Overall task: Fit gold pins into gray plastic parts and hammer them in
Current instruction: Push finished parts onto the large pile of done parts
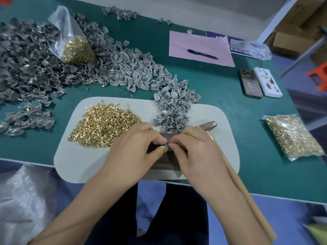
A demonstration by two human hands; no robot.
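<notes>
Left hand [136, 149] and right hand [192, 147] meet fingertip to fingertip over a dark rectangular metal block [165, 160] on the white rounded work mat [85, 165]. Both pinch a small item betw. them; too small to identify, prob. pin/part. Loose heap of gold pins [104, 128] lies left of hands; pile of gray plastic parts [174, 106] just behind. Wooden-handled hammer [210, 125] rests beside right hand.
</notes>
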